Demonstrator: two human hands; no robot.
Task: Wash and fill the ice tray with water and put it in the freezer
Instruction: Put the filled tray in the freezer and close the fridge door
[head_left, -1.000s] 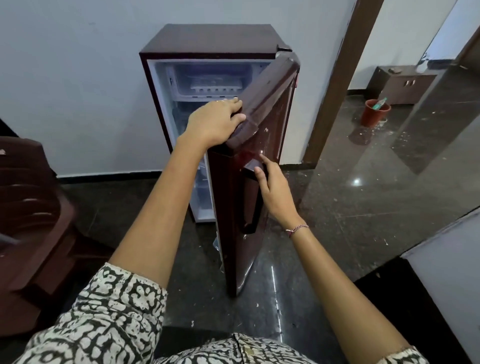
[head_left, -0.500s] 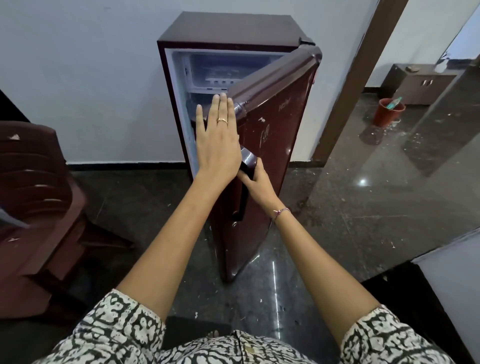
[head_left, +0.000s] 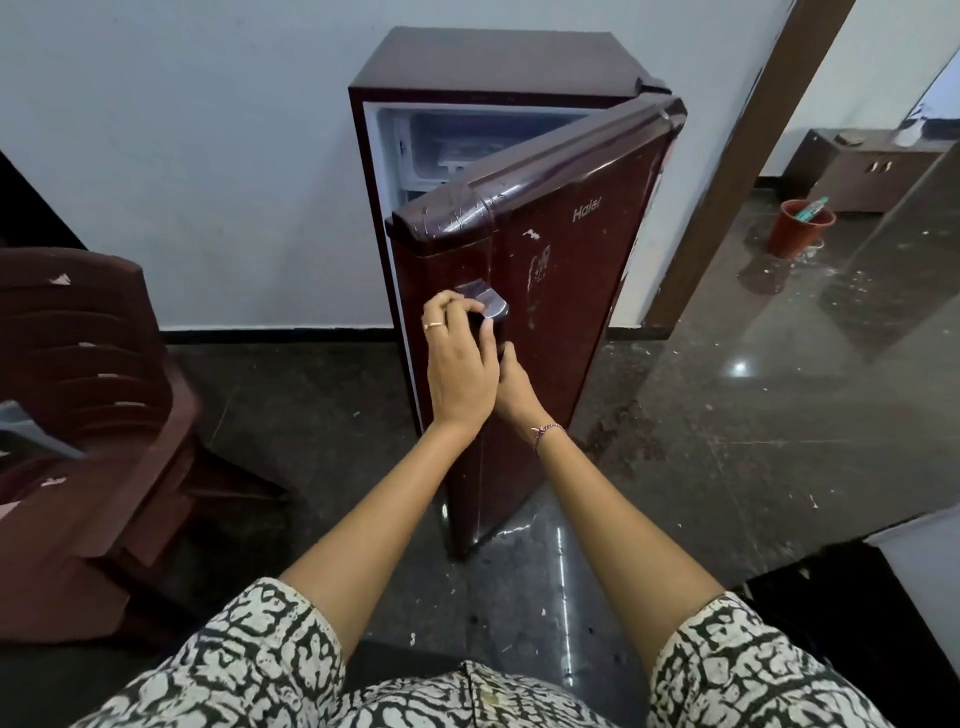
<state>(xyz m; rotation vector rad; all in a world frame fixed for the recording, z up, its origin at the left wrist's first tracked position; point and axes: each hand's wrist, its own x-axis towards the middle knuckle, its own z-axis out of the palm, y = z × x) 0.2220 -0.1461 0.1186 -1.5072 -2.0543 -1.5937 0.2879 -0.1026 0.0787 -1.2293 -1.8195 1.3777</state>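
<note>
A small maroon fridge (head_left: 498, 57) stands against the white wall with its door (head_left: 571, 291) partly open. Behind the door's top edge the freezer compartment (head_left: 441, 135) shows, and a pale ice tray (head_left: 457, 153) lies inside it, mostly hidden. My left hand (head_left: 460, 358) grips the door handle (head_left: 488, 304) with curled fingers. My right hand (head_left: 511, 387) sits just below and behind the left one, also on the handle; its fingers are largely hidden.
A stack of brown plastic chairs (head_left: 78, 415) stands at the left. A wooden door frame (head_left: 737, 171) rises right of the fridge. Beyond it sit an orange bucket (head_left: 797, 226) and a low brown cabinet (head_left: 872, 171) on the glossy dark floor.
My left hand came down from the door's top edge onto the handle. The door has swung further toward the fridge body, covering more of the freezer.
</note>
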